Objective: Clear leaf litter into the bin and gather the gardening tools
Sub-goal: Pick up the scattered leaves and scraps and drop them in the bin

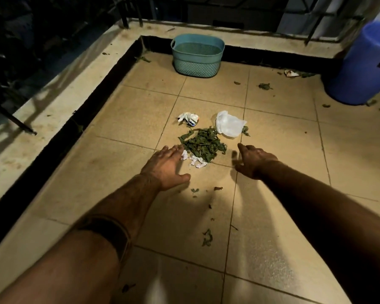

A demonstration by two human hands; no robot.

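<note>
Matt woven-look plastic bin [197, 55]; smooth plastic barrel [360, 64]; speckled tile floor [127, 119]; crumpled paper [189, 118].

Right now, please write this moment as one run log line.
left hand: open, touching green leaf pile | right hand: open, beside | teal plastic basket: far

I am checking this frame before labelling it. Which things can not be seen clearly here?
- Head view: teal basket contents, hidden by its front wall.
- Blue barrel: cut off by the right edge, blurred.
- Crumpled wrapper: print too small.
- Gardening tools: none in view.
- Beyond the railing: too dark.
</note>
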